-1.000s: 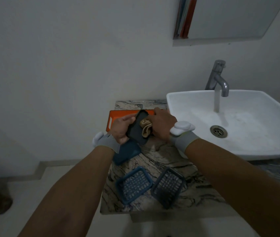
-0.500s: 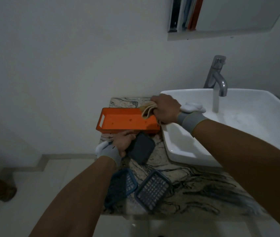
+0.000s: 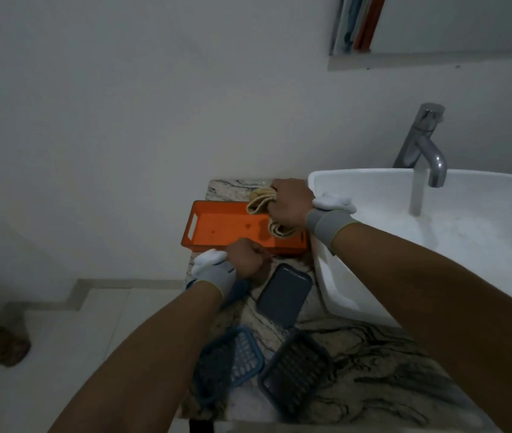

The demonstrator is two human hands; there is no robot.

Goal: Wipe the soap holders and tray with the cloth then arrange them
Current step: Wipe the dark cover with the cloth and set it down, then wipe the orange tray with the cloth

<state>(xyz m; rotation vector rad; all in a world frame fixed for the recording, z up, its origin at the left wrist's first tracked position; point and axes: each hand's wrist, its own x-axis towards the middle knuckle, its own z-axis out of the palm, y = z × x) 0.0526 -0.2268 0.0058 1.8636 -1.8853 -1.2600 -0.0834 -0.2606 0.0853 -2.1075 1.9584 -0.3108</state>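
Over tray (image 3: 217, 226) — right hand (image 3: 289, 205) clutching cloth (image 3: 261, 198)

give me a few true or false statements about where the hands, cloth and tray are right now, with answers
1. The right hand grips the cloth at the orange tray. True.
2. The left hand holds the cloth. False: the right hand holds it; the left rests at the tray's near edge.
3. Water runs from the tap. True.
4. The dark grey dish sits inside the tray. False: it lies on the counter, in front of the tray.
5. The tray lies in the sink. False: it is beside it.
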